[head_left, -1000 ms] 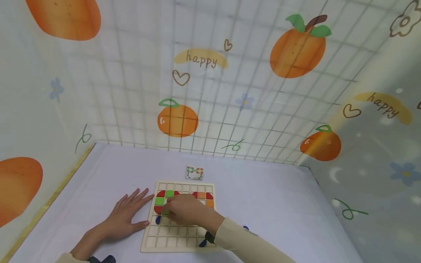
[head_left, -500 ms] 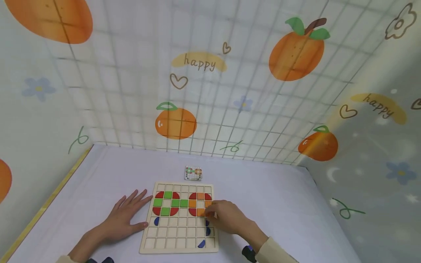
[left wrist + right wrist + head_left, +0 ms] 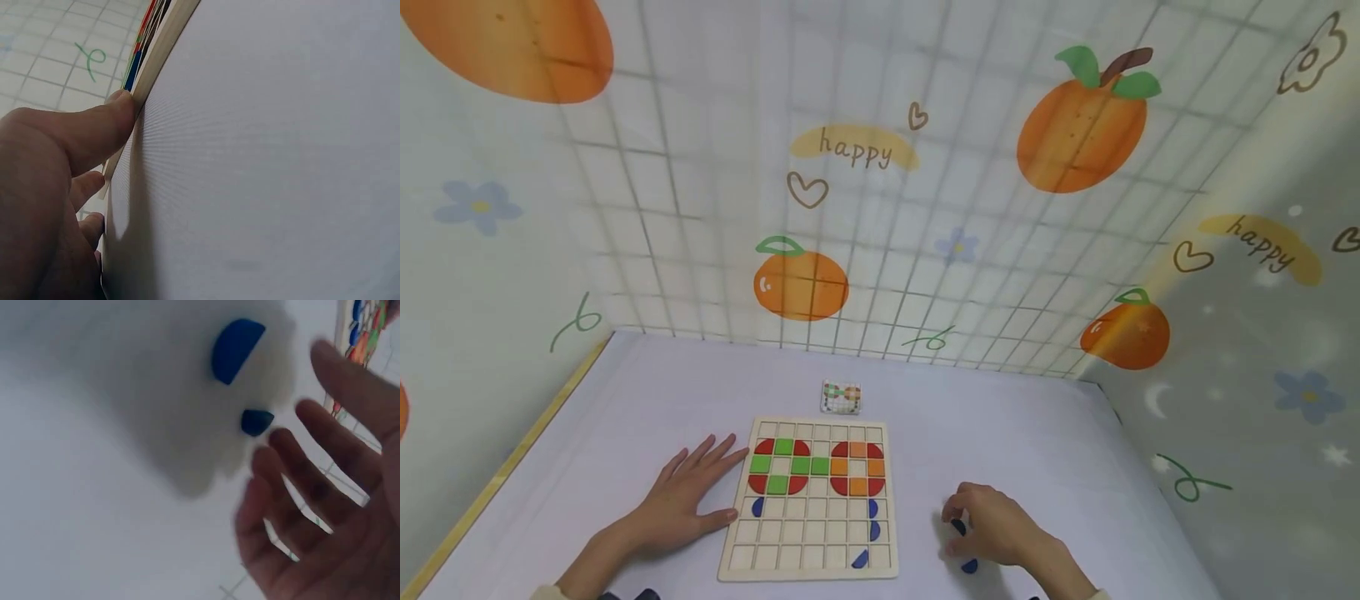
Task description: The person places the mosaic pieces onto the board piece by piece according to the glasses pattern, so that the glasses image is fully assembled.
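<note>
A pale wooden grid board (image 3: 808,557) lies on the table, with red, green and orange pieces forming two rings joined by a green square (image 3: 820,466). Blue half-round pieces sit in its lower cells, one at the left (image 3: 757,507) and several at the right. My left hand (image 3: 681,500) lies spread at the board's left side, thumb and fingertips touching its edge. Right of the board, my right hand (image 3: 996,525) hovers over two loose blue half-round pieces, one nearer (image 3: 237,350) and one farther (image 3: 257,422). Its fingers are loosely bent and apart, holding nothing.
A small pattern card (image 3: 841,397) lies behind the board, showing a similar coloured design. White cloth covers the table (image 3: 1037,433). A printed curtain (image 3: 880,208) with oranges hangs at the back and sides.
My right hand has moved from the board's left ring to its right ring, then off to the right above the loose blue pieces. A red corner piece now shows where it was. The left hand stays.
</note>
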A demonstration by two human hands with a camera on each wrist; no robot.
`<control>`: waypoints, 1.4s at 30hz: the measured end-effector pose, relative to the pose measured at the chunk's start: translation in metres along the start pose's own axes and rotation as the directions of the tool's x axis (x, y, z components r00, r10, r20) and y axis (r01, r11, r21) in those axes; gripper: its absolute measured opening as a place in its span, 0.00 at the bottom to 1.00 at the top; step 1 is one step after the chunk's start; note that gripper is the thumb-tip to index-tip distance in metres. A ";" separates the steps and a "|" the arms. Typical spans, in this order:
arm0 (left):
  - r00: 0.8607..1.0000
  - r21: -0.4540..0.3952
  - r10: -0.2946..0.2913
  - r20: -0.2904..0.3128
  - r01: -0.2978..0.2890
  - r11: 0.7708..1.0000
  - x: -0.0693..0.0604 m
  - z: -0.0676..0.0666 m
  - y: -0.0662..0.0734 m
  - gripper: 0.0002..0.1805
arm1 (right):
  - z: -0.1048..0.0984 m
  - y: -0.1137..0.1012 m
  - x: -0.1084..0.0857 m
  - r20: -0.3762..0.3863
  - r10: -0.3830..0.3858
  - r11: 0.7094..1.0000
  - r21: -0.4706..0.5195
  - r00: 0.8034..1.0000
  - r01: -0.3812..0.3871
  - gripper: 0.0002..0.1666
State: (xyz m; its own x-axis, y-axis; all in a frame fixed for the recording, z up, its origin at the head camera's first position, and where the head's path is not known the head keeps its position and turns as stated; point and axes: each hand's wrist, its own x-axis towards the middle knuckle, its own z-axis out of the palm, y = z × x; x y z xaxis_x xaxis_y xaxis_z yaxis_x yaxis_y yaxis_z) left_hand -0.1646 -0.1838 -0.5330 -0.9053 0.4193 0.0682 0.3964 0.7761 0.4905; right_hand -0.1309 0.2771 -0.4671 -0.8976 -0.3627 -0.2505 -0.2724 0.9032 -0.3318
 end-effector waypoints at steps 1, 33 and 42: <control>1.000 -0.004 0.002 0.000 -0.002 1.000 0.000 0.000 0.000 0.46 | -0.001 0.004 -0.005 0.014 -0.015 0.999 0.032 1.000 0.015 0.19; 1.000 0.007 0.010 -0.004 -0.010 1.000 0.000 0.001 0.001 0.46 | 0.013 -0.005 0.033 -0.140 -0.114 0.993 -0.009 0.984 0.114 0.07; 1.000 -0.001 0.019 -0.013 -0.019 1.000 -0.002 0.003 0.001 0.46 | 0.019 -0.077 0.075 -0.165 -0.447 0.892 -0.151 0.879 0.425 0.07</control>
State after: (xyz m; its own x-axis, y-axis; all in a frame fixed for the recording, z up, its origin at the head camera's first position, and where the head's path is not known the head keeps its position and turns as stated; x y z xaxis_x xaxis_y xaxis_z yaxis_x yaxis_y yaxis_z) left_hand -0.1620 -0.1822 -0.5354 -0.8996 0.4276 0.0890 0.4132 0.7673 0.4904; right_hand -0.1710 0.1758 -0.4780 -0.7247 -0.6846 0.0783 -0.6770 0.6864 -0.2656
